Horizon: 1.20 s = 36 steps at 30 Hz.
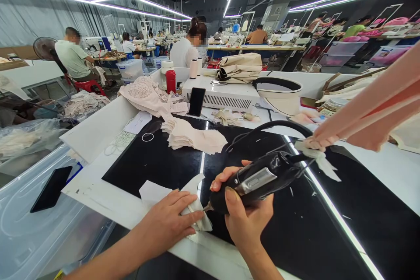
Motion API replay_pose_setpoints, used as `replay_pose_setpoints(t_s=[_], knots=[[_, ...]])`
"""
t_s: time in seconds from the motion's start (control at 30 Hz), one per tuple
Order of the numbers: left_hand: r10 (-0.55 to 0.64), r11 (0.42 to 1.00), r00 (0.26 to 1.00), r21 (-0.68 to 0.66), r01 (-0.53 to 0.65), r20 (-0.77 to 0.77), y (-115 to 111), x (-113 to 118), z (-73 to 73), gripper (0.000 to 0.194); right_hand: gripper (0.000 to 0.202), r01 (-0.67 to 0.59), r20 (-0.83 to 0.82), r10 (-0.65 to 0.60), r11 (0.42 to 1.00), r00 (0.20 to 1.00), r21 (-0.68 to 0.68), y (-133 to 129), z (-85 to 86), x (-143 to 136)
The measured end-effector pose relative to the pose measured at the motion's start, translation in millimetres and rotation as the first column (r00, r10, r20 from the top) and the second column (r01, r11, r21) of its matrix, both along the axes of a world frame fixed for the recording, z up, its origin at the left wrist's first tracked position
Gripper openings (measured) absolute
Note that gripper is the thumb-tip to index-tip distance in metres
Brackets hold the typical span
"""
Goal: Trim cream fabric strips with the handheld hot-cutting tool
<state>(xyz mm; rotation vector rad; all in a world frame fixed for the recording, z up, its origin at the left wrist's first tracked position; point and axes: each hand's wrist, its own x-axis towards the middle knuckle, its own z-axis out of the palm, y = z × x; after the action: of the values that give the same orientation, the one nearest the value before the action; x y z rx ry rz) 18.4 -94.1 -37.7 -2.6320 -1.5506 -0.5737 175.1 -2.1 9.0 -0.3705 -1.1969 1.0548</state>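
Note:
My left hand (pixel 170 214) holds a small stack of off-white fabric pieces (pixel 205 224) down at the table's near edge, its fingers laid over them. A paler white piece (pixel 153 193) sticks out behind the knuckles. Wrapped around a black handheld power tool (pixel 256 183) is my right hand (pixel 246 216), thumb on top. The tool's thin metal tip points left and meets the fabric beside my left fingertips; exact contact is too small to tell. A cable runs from its rear, where pink cloth (pixel 357 105) is tied. Farther back lies a pile of cream cut pieces (pixel 193 135).
The black work surface (pixel 157 170) carries a white ring (pixel 147 137) and scraps. Behind stand a phone (pixel 197 101), a red bottle (pixel 170 81), a white vented box (pixel 223 96) and a round cream container (pixel 278 94). A clear plastic bin (pixel 29 236) stands left. Other people sit at machines beyond.

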Motion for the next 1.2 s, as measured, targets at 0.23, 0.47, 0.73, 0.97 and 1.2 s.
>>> replay_pose_setpoints(t_s=[0.23,0.47,0.73,0.97,1.2], knots=[[-0.004,1.0,1.0,0.001,0.004,0.008,-1.1,-0.2,-1.3,0.044,0.039,0.014,-0.012,-0.014,1.0,1.0,-0.016,2.5,-0.7,-3.6],[-0.013,0.999,1.0,-0.038,0.013,0.001,-3.9,2.7,0.9,0.045,0.033,0.043,0.008,-0.043,0.999,0.999,-0.001,3.8,-0.7,-8.7],[0.021,0.999,1.0,-0.03,-0.022,-0.02,-6.0,7.3,2.0,0.049,0.025,0.072,0.056,-0.072,0.997,0.996,0.003,1.8,-0.4,-6.0],[0.077,0.997,0.996,0.011,-0.077,-0.033,-24.3,22.1,1.3,0.056,0.033,0.023,0.03,-0.023,1.0,0.999,-0.02,-7.0,0.6,1.8],[-0.017,0.994,1.0,0.106,0.014,0.02,-2.0,8.8,14.1,0.024,0.027,0.027,0.013,-0.027,0.999,1.0,-0.021,-9.6,1.6,4.2]])
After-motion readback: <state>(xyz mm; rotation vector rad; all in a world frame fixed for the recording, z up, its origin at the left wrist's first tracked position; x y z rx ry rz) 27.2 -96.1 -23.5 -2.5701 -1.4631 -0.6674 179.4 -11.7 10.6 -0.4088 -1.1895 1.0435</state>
